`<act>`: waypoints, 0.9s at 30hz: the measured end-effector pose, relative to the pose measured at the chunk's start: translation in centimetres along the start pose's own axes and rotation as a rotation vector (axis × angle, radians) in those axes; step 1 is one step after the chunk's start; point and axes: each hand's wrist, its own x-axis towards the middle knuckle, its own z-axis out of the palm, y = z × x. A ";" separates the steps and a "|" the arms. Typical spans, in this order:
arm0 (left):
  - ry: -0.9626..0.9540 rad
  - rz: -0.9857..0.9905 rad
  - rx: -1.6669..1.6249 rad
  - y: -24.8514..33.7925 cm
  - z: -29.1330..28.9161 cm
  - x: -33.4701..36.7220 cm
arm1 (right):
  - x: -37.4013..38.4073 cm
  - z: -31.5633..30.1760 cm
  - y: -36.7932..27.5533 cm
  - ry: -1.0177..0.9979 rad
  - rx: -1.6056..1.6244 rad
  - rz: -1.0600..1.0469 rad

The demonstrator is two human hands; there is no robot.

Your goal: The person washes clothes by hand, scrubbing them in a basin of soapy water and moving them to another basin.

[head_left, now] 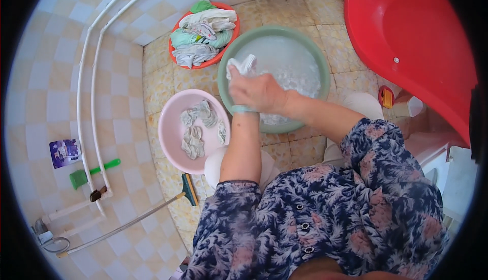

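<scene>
Left grip (pixel 239 92) and right grip (pixel 268 93) press together, both curled closed around a white cloth (pixel 246 65) poking out just ahead of them. Beneath sits a green basin (pixel 325 74) (its water (pixel 284 51) sudsy); to their left, a pink basin (pixel 172 127) holds crumpled cloths (pixel 193 143).

Observed crumpled white cloth (pixel 246 65), held bunched over left side of round green plastic basin (pixel 326 76) containing cloudy, bubbly water (pixel 297 74).
</scene>
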 end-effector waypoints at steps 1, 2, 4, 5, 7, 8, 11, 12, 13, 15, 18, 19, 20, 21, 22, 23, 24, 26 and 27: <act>-0.014 -0.007 -0.013 -0.7 1.0 0.1 | -0.2 -0.7 1.0 0.001 -0.018 0.010; 0.032 -0.131 -0.158 -1.1 1.8 -0.3 | -0.3 -1.1 2.6 -0.015 -0.192 0.005; 0.419 -0.418 -0.354 2.2 8.0 -0.7 | 0.1 -2.9 5.8 -0.023 -0.388 0.015; 0.421 -0.419 -0.350 3.1 8.6 -0.9 | 0.6 -3.5 6.4 0.023 -0.317 0.203; 0.439 -0.426 -0.344 3.8 9.0 -1.3 | 0.4 -3.3 6.1 0.070 -0.245 0.394; 0.521 -0.468 -0.180 3.3 7.2 -1.1 | 0.0 -1.9 4.8 0.102 -0.189 0.260; 0.097 -0.182 -0.396 1.8 2.6 0.0 | 0.3 -1.3 0.3 0.070 -0.124 -0.029; 0.151 -0.246 -0.377 2.0 2.6 0.2 | 0.2 -1.7 -0.5 0.002 -0.120 -0.171; 0.152 -0.250 -0.377 1.9 3.0 -0.2 | 0.1 -1.6 0.9 0.002 -0.120 -0.167; 0.381 -0.449 -0.331 3.0 7.1 -0.8 | 0.2 -2.9 5.3 -0.052 -0.224 0.111; 0.365 -0.411 -0.470 3.8 8.6 -1.3 | 0.8 -3.6 6.3 -0.103 -0.372 0.345; 0.370 -0.410 -0.469 2.8 7.4 -1.4 | 0.6 -2.9 5.7 -0.107 -0.367 0.344; 0.249 -0.329 -0.438 1.2 5.3 -1.0 | 0.4 -2.0 4.5 -0.007 -0.345 0.197; 0.134 -0.251 -0.401 -0.1 3.1 -0.7 | 0.2 -1.0 3.4 0.091 -0.313 0.053; 0.145 -0.241 -0.396 -0.5 1.1 -0.1 | 0.2 -0.4 2.2 0.089 -0.301 0.045; -0.212 -0.212 -0.628 -0.1 0.4 0.8 | -0.1 -0.3 1.5 0.003 -0.369 -0.119; -0.575 -0.172 -0.847 0.1 0.0 1.1 | -0.2 -0.2 1.1 -0.082 -0.433 -0.285; -0.139 -0.326 -0.728 0.4 5.3 -0.1 | -0.3 -2.8 5.8 -0.026 -0.417 -0.002; 0.313 -0.451 -0.555 2.2 8.0 -1.0 | 0.0 -3.5 7.4 0.035 -0.363 0.266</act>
